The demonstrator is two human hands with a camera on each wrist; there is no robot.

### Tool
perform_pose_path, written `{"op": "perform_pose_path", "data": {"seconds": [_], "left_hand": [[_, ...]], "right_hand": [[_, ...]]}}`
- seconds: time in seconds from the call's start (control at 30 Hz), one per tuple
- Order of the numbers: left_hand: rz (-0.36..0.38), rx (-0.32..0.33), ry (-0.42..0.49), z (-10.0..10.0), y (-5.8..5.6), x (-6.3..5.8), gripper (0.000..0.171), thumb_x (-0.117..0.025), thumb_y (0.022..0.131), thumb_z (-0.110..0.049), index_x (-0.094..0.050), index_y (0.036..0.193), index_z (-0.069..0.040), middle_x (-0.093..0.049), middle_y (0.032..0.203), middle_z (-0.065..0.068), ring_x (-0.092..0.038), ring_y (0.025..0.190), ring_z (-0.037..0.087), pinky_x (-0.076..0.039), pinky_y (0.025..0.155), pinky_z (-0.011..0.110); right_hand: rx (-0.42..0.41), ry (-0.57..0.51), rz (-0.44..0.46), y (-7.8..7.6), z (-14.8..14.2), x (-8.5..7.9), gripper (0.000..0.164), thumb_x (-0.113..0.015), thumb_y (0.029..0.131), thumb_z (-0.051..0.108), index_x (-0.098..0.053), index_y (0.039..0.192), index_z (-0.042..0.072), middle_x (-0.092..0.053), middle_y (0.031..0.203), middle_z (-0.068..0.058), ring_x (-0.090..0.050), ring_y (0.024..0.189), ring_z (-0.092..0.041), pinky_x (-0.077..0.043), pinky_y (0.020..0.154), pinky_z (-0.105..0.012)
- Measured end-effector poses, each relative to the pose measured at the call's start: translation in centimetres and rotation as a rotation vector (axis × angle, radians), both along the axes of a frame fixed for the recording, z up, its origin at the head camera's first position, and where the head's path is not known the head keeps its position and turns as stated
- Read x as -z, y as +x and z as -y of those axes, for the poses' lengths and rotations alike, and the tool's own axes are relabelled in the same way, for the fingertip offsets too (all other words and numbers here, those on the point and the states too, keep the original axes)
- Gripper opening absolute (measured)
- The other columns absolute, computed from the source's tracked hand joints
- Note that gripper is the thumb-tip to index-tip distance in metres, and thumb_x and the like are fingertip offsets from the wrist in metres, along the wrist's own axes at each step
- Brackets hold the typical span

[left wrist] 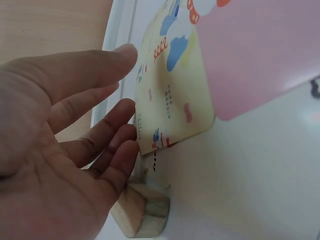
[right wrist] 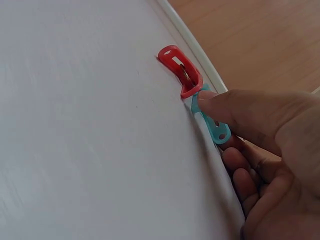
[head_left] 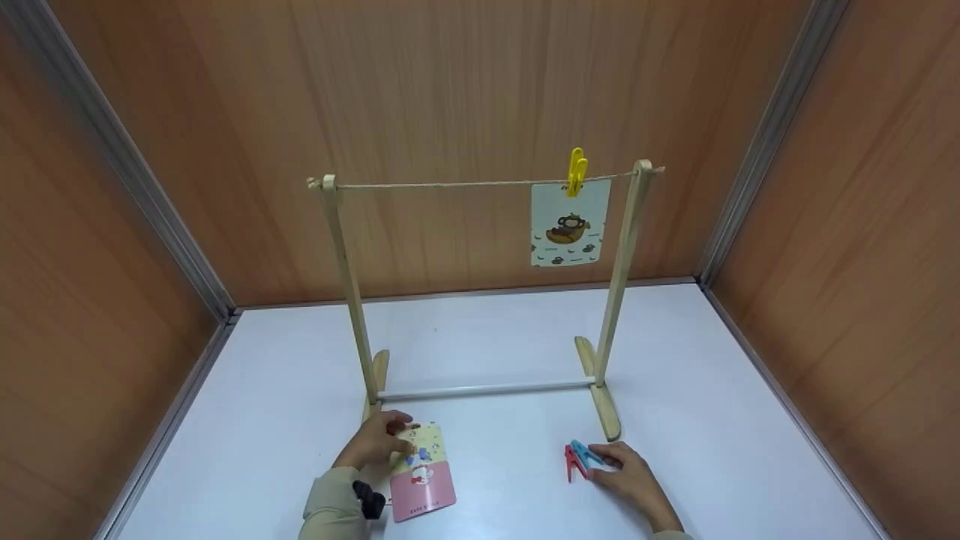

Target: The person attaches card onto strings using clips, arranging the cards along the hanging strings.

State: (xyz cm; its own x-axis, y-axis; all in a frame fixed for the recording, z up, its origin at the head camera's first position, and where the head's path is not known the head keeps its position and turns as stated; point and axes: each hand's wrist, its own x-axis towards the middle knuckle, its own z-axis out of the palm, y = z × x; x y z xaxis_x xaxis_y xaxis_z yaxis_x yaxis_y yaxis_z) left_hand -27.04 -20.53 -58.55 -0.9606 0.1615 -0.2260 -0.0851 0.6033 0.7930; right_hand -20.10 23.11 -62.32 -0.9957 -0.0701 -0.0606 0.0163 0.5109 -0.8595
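A yellow-and-pink card [head_left: 423,484] with cartoon prints lies on the white table, under and beside my left hand [head_left: 381,441]. In the left wrist view, the loosely bent fingers touch the edge of its yellow part [left wrist: 175,95], while the thumb stands apart from them. My right hand [head_left: 628,478] pinches a blue clothespin [head_left: 585,454] between thumb and fingers. Against it lies a red clothespin [head_left: 574,463], which in the right wrist view touches the blue one's end. The card's underside is hidden.
Ahead stands a wooden frame [head_left: 619,277] with a string [head_left: 450,184] tied between its posts. A yellow clothespin [head_left: 577,172] holds a white monkey card [head_left: 568,225] near the string's right end. Wood-grain panels [head_left: 450,90] enclose the white table [head_left: 495,465] at the back and sides.
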Motion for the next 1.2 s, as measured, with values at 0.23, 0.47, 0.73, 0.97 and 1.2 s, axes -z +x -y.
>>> {"op": "perform_pose_path", "data": {"seconds": [0.23, 0.47, 0.73, 0.97, 1.2], "left_hand": [[0.006, 0.019, -0.051, -0.20, -0.04, 0.02, 0.052, -0.081, 0.072, -0.007, -0.061, 0.119, 0.001, -0.061, 0.112, 0.013, -0.056, 0.105, 0.027, -0.044, 0.096, 0.050], [-0.007, 0.013, -0.089, -0.39, 0.15, 0.14, 0.050, -0.081, 0.071, -0.006, -0.062, 0.117, 0.001, -0.060, 0.110, 0.012, -0.056, 0.102, 0.027, -0.045, 0.096, 0.050], [-0.002, 0.020, -0.121, -0.58, 0.04, 0.12, 0.050, -0.082, 0.070, -0.006, -0.064, 0.116, -0.003, -0.059, 0.108, 0.010, -0.054, 0.101, 0.026, -0.043, 0.096, 0.051], [-0.045, 0.030, -0.127, -0.74, 0.06, 0.27, 0.047, -0.082, 0.066, -0.001, -0.065, 0.110, -0.001, -0.057, 0.104, 0.011, -0.053, 0.096, 0.024, -0.044, 0.093, 0.049], [-0.015, 0.000, -0.132, -0.84, 0.10, 0.23, 0.045, -0.082, 0.068, -0.002, -0.064, 0.109, 0.000, -0.055, 0.104, 0.010, -0.051, 0.097, 0.025, -0.043, 0.094, 0.049]], "right_hand": [[0.040, 0.012, 0.045, -0.11, 0.24, 0.02, 0.048, -0.080, 0.072, 0.015, -0.067, 0.117, 0.003, -0.061, 0.107, -0.006, -0.054, 0.097, -0.017, -0.045, 0.086, -0.030], [0.048, 0.016, 0.054, -0.05, 0.31, 0.07, 0.047, -0.080, 0.072, 0.011, -0.067, 0.116, 0.002, -0.061, 0.105, -0.007, -0.054, 0.095, -0.017, -0.045, 0.086, -0.033], [0.048, 0.031, 0.061, -0.09, 0.39, 0.03, 0.048, -0.081, 0.071, 0.013, -0.067, 0.117, 0.004, -0.060, 0.105, -0.006, -0.052, 0.095, -0.017, -0.043, 0.085, -0.033], [0.050, 0.043, 0.038, -0.11, 0.38, 0.27, 0.050, -0.084, 0.071, 0.018, -0.067, 0.116, 0.004, -0.059, 0.104, -0.006, -0.053, 0.095, -0.017, -0.044, 0.084, -0.032], [0.057, 0.050, 0.037, -0.30, 0.51, 0.31, 0.050, -0.084, 0.070, 0.018, -0.067, 0.115, 0.005, -0.060, 0.103, -0.006, -0.053, 0.094, -0.017, -0.044, 0.084, -0.033]]}}
